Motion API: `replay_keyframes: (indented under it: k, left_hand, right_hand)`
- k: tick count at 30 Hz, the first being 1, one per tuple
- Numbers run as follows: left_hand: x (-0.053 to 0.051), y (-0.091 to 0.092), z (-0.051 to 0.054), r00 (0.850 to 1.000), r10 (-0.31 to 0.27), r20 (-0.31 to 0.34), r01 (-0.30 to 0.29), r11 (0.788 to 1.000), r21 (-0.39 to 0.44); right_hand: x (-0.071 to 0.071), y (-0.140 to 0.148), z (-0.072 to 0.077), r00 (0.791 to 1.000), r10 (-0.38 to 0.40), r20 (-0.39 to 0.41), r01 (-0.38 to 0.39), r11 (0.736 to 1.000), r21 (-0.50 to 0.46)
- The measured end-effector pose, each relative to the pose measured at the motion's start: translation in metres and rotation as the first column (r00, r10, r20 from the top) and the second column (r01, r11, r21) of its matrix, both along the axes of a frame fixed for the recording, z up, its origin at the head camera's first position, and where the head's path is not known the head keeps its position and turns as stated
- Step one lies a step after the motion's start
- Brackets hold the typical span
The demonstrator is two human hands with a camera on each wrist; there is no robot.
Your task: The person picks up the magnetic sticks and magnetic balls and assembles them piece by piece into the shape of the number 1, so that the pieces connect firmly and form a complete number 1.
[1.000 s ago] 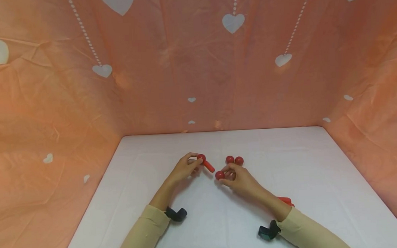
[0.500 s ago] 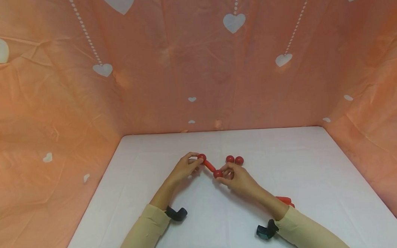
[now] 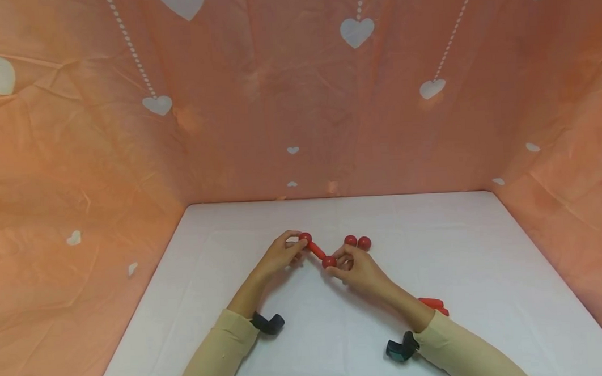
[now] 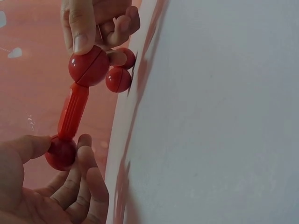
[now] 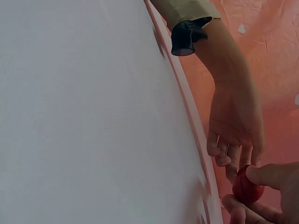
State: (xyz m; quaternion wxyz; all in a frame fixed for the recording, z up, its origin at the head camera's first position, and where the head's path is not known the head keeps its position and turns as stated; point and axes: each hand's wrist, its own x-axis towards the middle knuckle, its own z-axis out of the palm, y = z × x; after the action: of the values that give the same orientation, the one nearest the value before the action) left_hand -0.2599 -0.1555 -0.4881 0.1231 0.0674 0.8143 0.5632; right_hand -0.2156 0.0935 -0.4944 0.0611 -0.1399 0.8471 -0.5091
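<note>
My left hand (image 3: pixel 279 257) pinches a red ball (image 4: pixel 61 153) between thumb and fingers. From that ball a ridged red rod (image 4: pixel 73 112) runs to a second red ball (image 4: pixel 88 66), which my right hand (image 3: pixel 361 270) pinches at the rod's other end. In the left wrist view the rod meets both balls, forming a dumbbell shape held above the table. The right wrist view shows the right hand's ball (image 5: pixel 248 185) close up, the rod hidden behind it. Just beyond the right hand, two more red balls (image 3: pixel 364 243) sit side by side on the table.
Several red rods (image 3: pixel 432 303) lie on the white table (image 3: pixel 488 246) beside the right forearm, partly hidden by it. Orange cloth (image 3: pixel 297 108) with pale hearts surrounds the table at the back and sides. Each wrist carries a black camera (image 3: pixel 269 324).
My right hand has moved slightly left, bringing its ball from a small gap onto the free end of the rod. The left hand has stayed almost still.
</note>
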Motion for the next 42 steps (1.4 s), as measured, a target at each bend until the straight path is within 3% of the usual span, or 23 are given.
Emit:
replay_keyframes:
  k: [7,14,18,27,42]
  left_hand:
    - [0.000,0.000,-0.002,1.000,-0.011,0.019,0.011,1.000,0.011]
    - [0.002,0.002,0.002,0.998,-0.057,-0.025,0.058,0.998,0.014]
    - [0.003,0.003,0.003,0.991,-0.118,-0.066,0.120,0.993,0.019]
    - [0.004,0.008,0.005,0.973,-0.212,-0.096,0.215,0.976,0.028]
    - [0.003,0.010,-0.003,0.956,-0.275,-0.102,0.278,0.960,0.026]
  right_hand:
    - [-0.003,-0.004,-0.001,0.999,-0.031,0.035,0.031,0.999,-0.014]
    - [-0.005,-0.005,0.000,0.997,-0.055,0.054,0.057,0.998,-0.027]
    - [-0.006,-0.005,0.001,0.996,-0.062,0.061,0.064,0.997,-0.033]
    - [-0.008,-0.003,0.004,0.997,-0.060,0.049,0.062,0.997,-0.050]
    - [-0.011,-0.006,0.000,0.997,-0.075,-0.004,0.075,0.997,-0.011]
